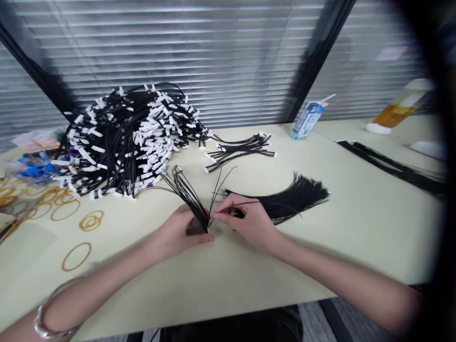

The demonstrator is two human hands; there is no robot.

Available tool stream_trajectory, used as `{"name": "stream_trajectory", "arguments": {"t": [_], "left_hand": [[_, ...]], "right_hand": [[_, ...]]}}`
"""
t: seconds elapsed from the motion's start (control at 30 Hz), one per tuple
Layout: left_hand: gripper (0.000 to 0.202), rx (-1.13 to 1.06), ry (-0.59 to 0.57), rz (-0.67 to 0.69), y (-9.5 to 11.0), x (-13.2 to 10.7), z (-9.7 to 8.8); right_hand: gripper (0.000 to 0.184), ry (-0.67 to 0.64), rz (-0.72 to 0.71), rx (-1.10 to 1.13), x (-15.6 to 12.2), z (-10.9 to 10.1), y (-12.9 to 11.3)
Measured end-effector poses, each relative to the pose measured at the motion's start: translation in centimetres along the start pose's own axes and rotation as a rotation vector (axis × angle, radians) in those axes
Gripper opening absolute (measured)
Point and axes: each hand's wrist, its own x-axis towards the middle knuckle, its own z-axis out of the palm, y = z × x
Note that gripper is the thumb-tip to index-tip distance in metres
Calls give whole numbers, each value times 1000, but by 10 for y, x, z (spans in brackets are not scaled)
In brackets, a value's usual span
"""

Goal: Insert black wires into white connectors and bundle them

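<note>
My left hand is closed around a bundle of thin black wires, which fan out up and to the left. The lower ends of that bundle meet at a small pale piece near my left fingertips, too small to make out. My right hand pinches a single black wire close beside the bundle's lower end. Behind and right of my right hand lies a thick bunch of loose black wires, its near part hidden by the hand.
A big heap of black cables with white connectors stands at the back left. Several connector cables lie behind my hands. Rubber bands and a bag of blue pieces are left; a drink carton, bottle and long cables right.
</note>
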Motion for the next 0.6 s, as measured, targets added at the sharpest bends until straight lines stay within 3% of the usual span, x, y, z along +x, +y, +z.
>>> {"name": "stream_trajectory", "arguments": {"t": [0.6], "left_hand": [[29, 15, 3, 39, -1, 1, 1]], "right_hand": [[11, -80, -92, 15, 1, -3, -4]]}}
